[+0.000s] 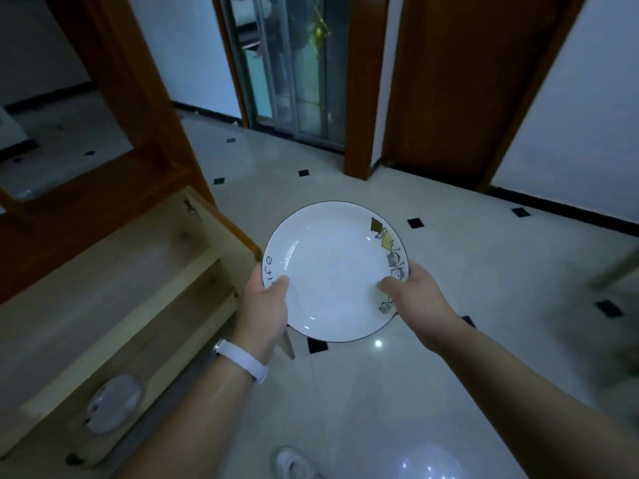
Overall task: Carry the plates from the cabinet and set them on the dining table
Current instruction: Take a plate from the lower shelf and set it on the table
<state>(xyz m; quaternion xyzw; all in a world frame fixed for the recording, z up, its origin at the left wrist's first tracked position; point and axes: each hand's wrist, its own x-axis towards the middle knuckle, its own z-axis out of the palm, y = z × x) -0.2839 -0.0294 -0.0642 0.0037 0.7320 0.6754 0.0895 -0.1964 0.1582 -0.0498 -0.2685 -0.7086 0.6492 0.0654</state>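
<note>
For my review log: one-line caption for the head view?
Left hand and right hand hold a white plate above the floor, beside an open cabinet.

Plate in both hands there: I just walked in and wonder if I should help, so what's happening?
A person holds a white plate with cartoon figures on its rim, the left hand gripping its left edge and the right hand its right edge, thumbs on top. The plate is held roughly level above the tiled floor, beside the open cabinet. What looks like a second plate lies in the cabinet.
</note>
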